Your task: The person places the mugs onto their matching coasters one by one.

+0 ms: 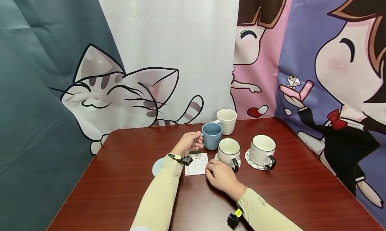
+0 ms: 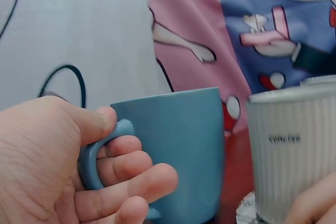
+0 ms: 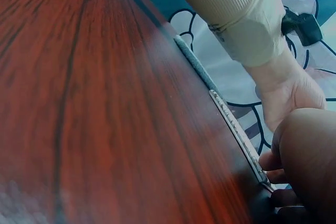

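My left hand grips a blue mug by its handle, with the thumb on top and the fingers curled through and under it in the left wrist view. In front of that mug lies a square speckled white coaster. At the coaster's right edge is my right hand, its bent fingertips right at the near corner. The right wrist view shows the coaster edge-on, running to the fingers. Just beyond the right hand stands a ribbed white mug with a black handle.
A second black-handled white mug sits on a round checked coaster at the right. Behind the blue mug stands a plain white mug. A round pale blue coaster is partly hidden by the left forearm. A printed cloth hangs behind the table.
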`<state>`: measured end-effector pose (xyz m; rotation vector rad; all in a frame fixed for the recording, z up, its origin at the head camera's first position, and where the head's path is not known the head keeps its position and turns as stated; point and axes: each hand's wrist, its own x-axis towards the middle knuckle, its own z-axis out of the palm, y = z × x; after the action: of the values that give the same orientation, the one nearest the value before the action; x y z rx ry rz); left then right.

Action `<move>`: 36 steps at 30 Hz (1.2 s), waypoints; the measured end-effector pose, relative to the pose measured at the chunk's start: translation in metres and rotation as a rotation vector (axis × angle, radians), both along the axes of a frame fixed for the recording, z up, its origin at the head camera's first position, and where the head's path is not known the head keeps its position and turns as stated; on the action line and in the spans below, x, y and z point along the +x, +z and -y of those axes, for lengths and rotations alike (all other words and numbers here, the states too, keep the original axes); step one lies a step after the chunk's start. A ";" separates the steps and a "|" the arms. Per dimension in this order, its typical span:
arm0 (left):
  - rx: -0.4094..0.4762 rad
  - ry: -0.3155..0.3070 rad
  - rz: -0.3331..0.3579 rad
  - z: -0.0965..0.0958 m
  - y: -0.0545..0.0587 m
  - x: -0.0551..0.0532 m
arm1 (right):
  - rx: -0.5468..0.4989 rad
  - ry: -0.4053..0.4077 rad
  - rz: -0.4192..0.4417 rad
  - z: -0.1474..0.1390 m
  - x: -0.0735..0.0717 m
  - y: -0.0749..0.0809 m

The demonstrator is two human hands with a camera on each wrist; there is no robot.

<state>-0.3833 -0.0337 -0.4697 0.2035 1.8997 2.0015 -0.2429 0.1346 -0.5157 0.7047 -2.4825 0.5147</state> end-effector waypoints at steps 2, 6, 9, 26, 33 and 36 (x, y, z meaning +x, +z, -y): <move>0.027 0.008 0.006 0.007 0.006 0.001 | -0.007 -0.002 0.009 0.002 0.000 0.000; 0.087 0.034 0.012 0.020 0.023 0.006 | -0.033 -0.006 0.011 0.005 0.000 0.000; 0.120 0.062 0.009 0.028 0.037 0.010 | -0.048 -0.014 0.002 0.007 0.000 -0.001; 0.129 0.153 -0.058 0.085 0.076 0.048 | -0.012 0.148 0.063 0.039 -0.009 -0.003; 0.178 0.210 -0.055 0.115 0.065 0.063 | 0.008 0.159 0.141 0.061 -0.011 -0.004; 0.169 0.223 -0.057 0.127 0.057 0.069 | 0.020 0.161 0.145 0.069 -0.011 -0.004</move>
<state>-0.3144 -0.1604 -0.4130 0.0967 1.8579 2.3288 -0.2539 0.0657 -0.5194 0.9096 -2.5811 0.6204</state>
